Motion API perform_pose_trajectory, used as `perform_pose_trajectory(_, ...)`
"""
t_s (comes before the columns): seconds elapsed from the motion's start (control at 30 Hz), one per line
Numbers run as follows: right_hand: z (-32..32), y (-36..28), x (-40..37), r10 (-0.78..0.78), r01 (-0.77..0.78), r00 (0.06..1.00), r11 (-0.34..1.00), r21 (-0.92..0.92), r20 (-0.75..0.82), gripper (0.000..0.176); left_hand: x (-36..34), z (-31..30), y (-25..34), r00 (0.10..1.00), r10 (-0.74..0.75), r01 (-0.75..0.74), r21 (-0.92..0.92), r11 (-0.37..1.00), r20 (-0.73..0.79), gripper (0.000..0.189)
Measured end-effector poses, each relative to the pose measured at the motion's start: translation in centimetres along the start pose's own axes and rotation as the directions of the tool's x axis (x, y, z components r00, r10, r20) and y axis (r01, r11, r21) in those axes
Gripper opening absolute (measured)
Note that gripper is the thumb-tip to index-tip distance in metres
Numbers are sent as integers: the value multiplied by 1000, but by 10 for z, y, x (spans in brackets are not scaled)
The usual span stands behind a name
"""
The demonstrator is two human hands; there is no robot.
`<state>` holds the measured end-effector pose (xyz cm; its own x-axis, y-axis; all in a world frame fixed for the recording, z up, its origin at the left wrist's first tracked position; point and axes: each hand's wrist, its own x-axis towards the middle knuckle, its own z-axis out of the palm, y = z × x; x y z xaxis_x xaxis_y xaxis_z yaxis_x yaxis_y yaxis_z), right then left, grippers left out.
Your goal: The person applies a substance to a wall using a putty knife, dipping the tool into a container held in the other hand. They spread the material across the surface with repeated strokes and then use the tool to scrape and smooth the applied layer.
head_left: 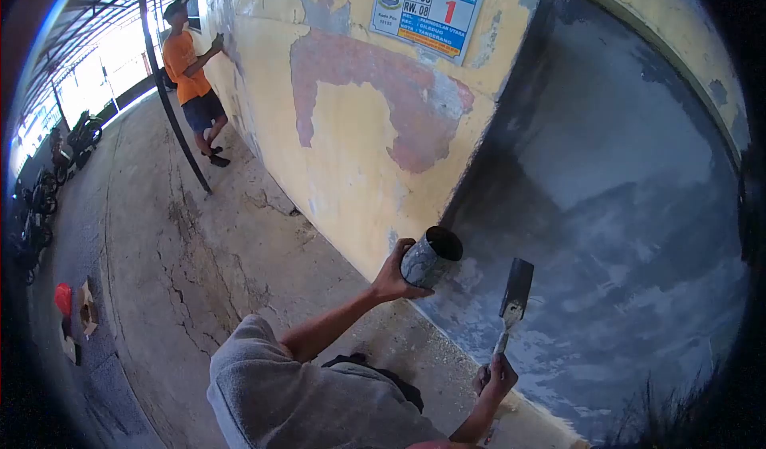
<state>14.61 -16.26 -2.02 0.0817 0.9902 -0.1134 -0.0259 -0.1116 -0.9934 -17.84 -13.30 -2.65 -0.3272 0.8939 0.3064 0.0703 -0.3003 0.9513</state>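
Observation:
My left hand [395, 276] is wrapped round a grey-smeared can [428, 265], its open mouth tipped toward the camera and dark inside. In my right hand [498, 379] I grip the handle of a paintbrush [517, 288] with a flat, dark head pointing up and pale smears near its base. Both hands are in front of a grey-coated wall panel [614, 241], darker along its upper left edge and patchy lower down. The brush head overlaps the panel in this view. The can stands out where the panel meets the yellow wall [359, 201].
Peeling pinkish patches [343, 66] and a blue-and-white sign [428, 10] mark the yellow wall. A person in an orange shirt [188, 62] stands at the wall beyond a dark post [171, 110]. Motorcycles [84, 134] line the left; a red item [63, 298] lies on the cracked concrete floor [191, 265].

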Motion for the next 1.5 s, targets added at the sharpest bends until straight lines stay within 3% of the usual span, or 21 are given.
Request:
perform_pose_trajectory(0.23, -27, -3, 34, -43, 44, 979, 999, -1, 198, 25, -3, 31, 9, 998, 46, -43, 65, 997, -53, 104)
perform_pose_trajectory(0.3, -33, -13, 42, -103, 132, 959, 987, -96, 264, 23, -2, 43, 5, 997, 45, -39, 81, 996, -69, 104)
perform_pose_trajectory(0.37, -38, -27, 45, -48, 88, 966, 985, -147, 253, 21, -3, 54, 9, 995, 39, -31, 100, 995, -87, 103)
perform_pose_trajectory(0.43, -47, -29, 54, -89, 143, 961, 970, -196, 262, 20, -3, 67, 16, 996, 3, 4, 71, 997, -88, 104)
perform_pose_trajectory(0.57, -70, -30, 71, -170, 198, 963, 972, -125, 208, 24, 0, 89, 11, 994, 41, -33, 80, 996, -97, 103)
perform_pose_trajectory(0.63, -85, -34, 86, -270, 330, 926, 918, -221, 262, 31, -1, 99, 12, 995, 7, -2, 57, 998, -97, 104)
perform_pose_trajectory(0.77, -111, -49, 108, -316, 459, 868, 806, -375, 384, 36, -9, 113, 12, 994, 20, -18, 23, 1000, -107, 103)
perform_pose_trajectory(0.8, -116, -57, 110, -286, 460, 876, 735, -498, 387, 37, -11, 114, 10, 995, 20, -14, 56, 998, -101, 103)
perform_pose_trajectory(0.83, -115, -63, 114, -291, 458, 879, 732, -504, 377, 37, -10, 116, 8, 996, 21, -14, 84, 996, -82, 103)
perform_pose_trajectory(0.9, -121, -75, 117, -334, 504, 863, 603, -618, 378, 37, -12, 116, 2, 997, 29, -26, 41, 999, -65, 104)
perform_pose_trajectory(0.97, -123, -86, 123, -339, 446, 893, 593, -670, 295, 34, -5, 114, -7, 999, 44, -44, 4, 999, -22, 104)
perform_pose_trajectory(1.03, -113, -109, 130, -536, 628, 754, 419, -656, 379, 28, 5, 107, -15, 999, 29, -32, -66, 997, -36, 103)
perform_pose_trajectory(1.1, -101, -136, 134, -577, 638, 737, 422, -644, 352, 22, 13, 101, -4, 1000, 20, -20, -23, 1000, -5, 102)
perform_pose_trajectory(1.17, -92, -161, 139, -576, 664, 703, 321, -676, 417, 21, 21, 93, 5, 1000, 16, -16, 22, 1000, 13, 101)
perform_pose_trajectory(1.27, -67, -202, 149, -718, 741, 502, 69, -668, 483, 22, 31, 77, -5, 999, 24, -25, -33, 999, -21, 99)
perform_pose_trajectory(1.33, -34, -240, 146, -750, 725, 476, 39, -688, 460, 23, 39, 63, -18, 999, 53, -52, -52, 997, 7, 98)
perform_pose_trajectory(1.47, 31, -290, 179, -901, 650, 145, -226, -726, 410, 22, 55, 42, -8, 998, 57, -57, -32, 998, 13, 95)
perform_pose_trajectory(1.5, 48, -304, 183, -907, 619, 111, -256, -742, 406, 22, 59, 37, -9, 998, 61, -60, -40, 997, 31, 95)
